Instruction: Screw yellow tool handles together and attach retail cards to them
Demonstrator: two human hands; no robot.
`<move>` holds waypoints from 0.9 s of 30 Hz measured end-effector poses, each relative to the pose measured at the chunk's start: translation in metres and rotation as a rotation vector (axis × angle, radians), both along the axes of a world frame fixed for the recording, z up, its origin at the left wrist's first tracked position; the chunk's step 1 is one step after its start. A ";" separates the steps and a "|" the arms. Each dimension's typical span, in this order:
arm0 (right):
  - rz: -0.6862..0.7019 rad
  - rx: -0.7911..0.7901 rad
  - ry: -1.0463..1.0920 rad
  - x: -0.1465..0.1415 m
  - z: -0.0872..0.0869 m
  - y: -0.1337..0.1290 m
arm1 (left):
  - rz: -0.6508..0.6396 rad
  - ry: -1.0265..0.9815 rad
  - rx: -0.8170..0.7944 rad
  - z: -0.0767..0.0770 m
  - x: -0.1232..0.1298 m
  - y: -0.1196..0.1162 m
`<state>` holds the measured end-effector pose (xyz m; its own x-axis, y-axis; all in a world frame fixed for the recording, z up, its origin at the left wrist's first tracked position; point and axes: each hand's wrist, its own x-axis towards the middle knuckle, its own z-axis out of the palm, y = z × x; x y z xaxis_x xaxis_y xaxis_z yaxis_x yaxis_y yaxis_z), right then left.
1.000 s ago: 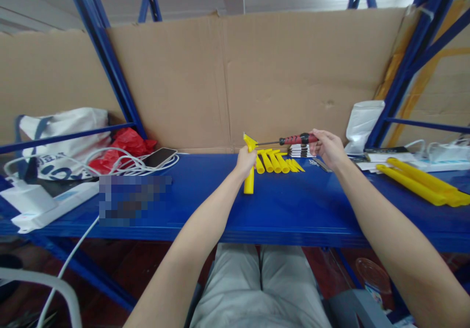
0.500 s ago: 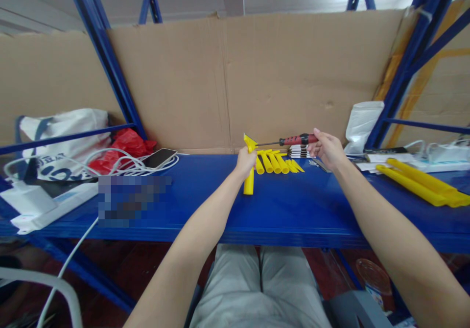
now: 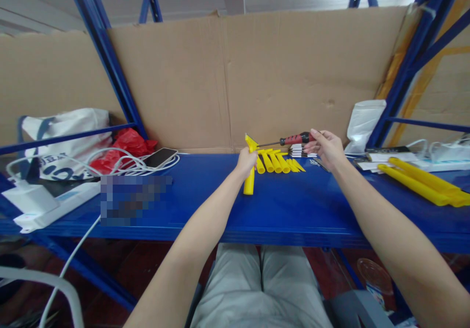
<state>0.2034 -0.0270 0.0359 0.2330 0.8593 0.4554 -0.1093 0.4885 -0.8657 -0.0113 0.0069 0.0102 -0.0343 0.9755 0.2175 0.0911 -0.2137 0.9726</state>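
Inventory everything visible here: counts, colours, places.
Screwdriver: one, red-black, centre
Tool: one, yellow, centre
Small pieces: several, yellow, centre
Long pieces: several, yellow, right
Pouch: one, white, right
Phone: one, dark, left
Plastic bag: one, red, left
Tote: one, white-blue, left
Power strip: one, white, left
Cables: several, white, left
Cardboard: several, brown, back
Shelf: one, blue, foreground
Trousers: one pair, grey, below
Left hand: one, bare, on tool
Right hand: one, bare, on screwdriver

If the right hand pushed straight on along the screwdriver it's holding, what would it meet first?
Led by the screwdriver, the right hand would likely meet the yellow scraper gripped in the left hand; the tip appears right at its head, though depth is unclear.
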 end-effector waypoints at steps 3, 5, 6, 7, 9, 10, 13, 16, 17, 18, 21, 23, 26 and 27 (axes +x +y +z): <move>-0.066 0.040 0.028 0.001 0.002 -0.001 | -0.013 0.014 -0.010 0.002 0.000 -0.002; -0.116 0.062 0.035 0.004 0.003 -0.001 | 0.007 0.025 -0.018 0.003 -0.001 -0.001; -0.129 0.060 0.029 0.004 0.003 -0.001 | 0.022 0.031 -0.024 0.003 -0.002 -0.001; -0.128 0.045 0.016 0.005 0.003 -0.001 | 0.036 0.036 -0.032 0.003 -0.004 0.000; -0.084 -0.013 -0.034 0.003 0.002 -0.002 | 0.058 0.041 -0.046 0.003 -0.006 0.002; -0.048 -0.050 -0.068 0.001 0.001 -0.003 | 0.065 0.043 -0.053 0.003 -0.007 0.003; 0.054 -0.138 -0.166 -0.006 -0.002 -0.006 | 0.071 0.057 -0.077 0.002 -0.010 0.006; 0.126 -0.190 -0.245 -0.013 -0.004 -0.008 | 0.056 0.084 -0.101 0.001 -0.010 0.006; 0.147 -0.208 -0.267 -0.014 -0.005 -0.009 | 0.049 0.096 -0.110 0.001 -0.009 0.006; 0.170 -0.230 -0.287 -0.014 -0.005 -0.009 | 0.041 0.110 -0.119 0.002 -0.009 0.005; 0.256 -0.326 -0.353 -0.011 -0.007 -0.008 | -0.001 0.159 -0.140 0.002 -0.008 0.002; 0.327 -0.400 -0.432 -0.008 -0.010 -0.006 | -0.029 0.201 -0.149 0.002 -0.007 -0.001; 0.402 -0.488 -0.605 -0.005 -0.016 -0.003 | -0.048 0.275 -0.159 0.002 -0.006 -0.002; 0.408 -0.502 -0.658 -0.005 -0.019 -0.001 | -0.051 0.299 -0.159 0.002 -0.005 -0.002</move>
<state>0.1985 -0.0284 0.0170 -0.3052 0.9504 -0.0598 0.3990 0.0706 -0.9142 -0.0161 0.0045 0.0119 0.0577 0.9968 0.0552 0.3704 -0.0727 0.9260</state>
